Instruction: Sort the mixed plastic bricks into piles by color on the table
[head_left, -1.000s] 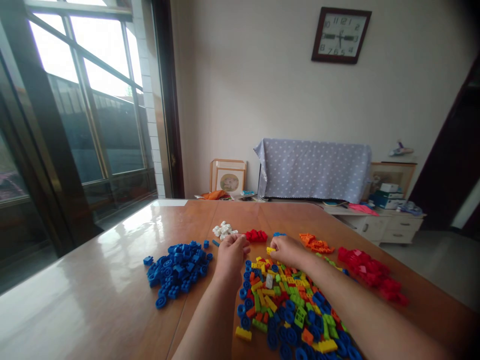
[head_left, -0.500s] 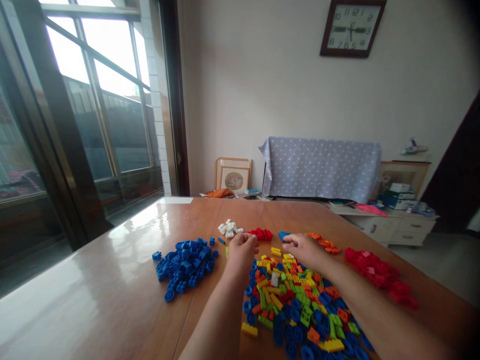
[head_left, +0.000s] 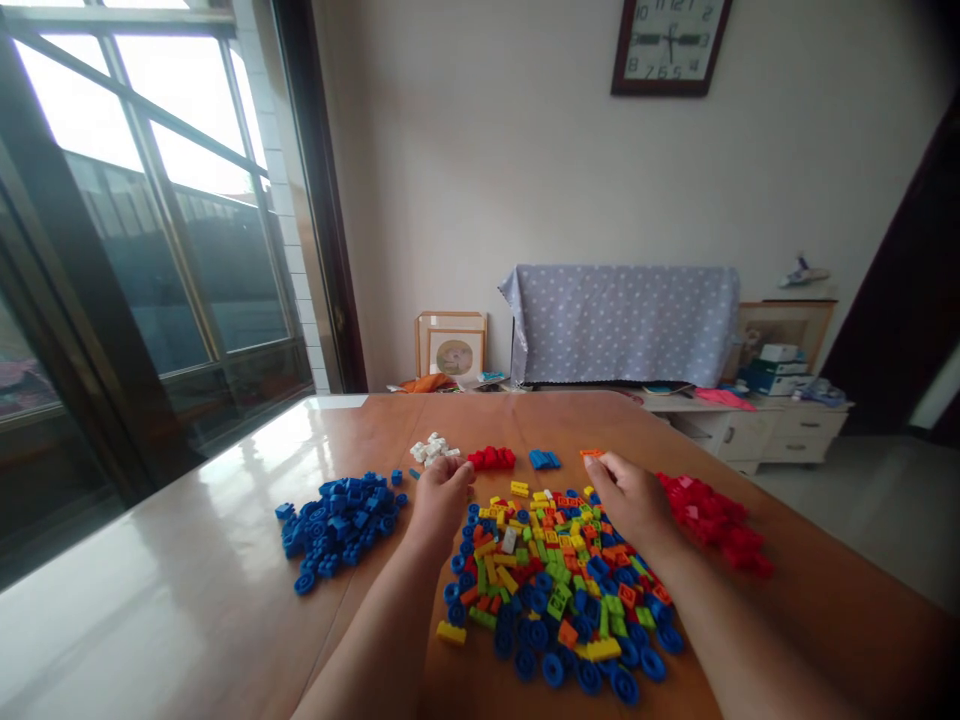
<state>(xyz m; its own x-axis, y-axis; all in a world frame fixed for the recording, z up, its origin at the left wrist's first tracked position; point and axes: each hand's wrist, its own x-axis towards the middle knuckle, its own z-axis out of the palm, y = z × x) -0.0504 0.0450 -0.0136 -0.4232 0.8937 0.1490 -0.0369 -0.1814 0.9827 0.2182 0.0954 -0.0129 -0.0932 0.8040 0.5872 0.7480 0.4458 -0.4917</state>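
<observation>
A mixed pile of small coloured bricks (head_left: pixel 555 585) lies on the wooden table (head_left: pixel 187 600) in front of me. My left hand (head_left: pixel 439 497) rests at the pile's far left corner with its fingers curled in; what they hold is hidden. My right hand (head_left: pixel 631 497) lies palm down at the pile's far right corner, fingers curled over a spot where orange bricks (head_left: pixel 591 453) peek out at the fingertips. Sorted heaps surround the hands: blue pieces (head_left: pixel 337 520) to the left, white (head_left: pixel 431 450), a small red heap (head_left: pixel 491 458) and a small blue heap (head_left: pixel 544 459) beyond.
A larger heap of red bricks (head_left: pixel 712 515) lies right of my right hand. Behind the table stand a cloth-covered piece of furniture (head_left: pixel 619 325), a low white cabinet (head_left: pixel 750 430) and framed pictures (head_left: pixel 452 350). Tall windows (head_left: pixel 150 230) fill the left side.
My right hand has moved right, from the yellow bricks at the pile's far edge to over the orange heap. The left hand stays curled in place. The camera has shifted slightly.
</observation>
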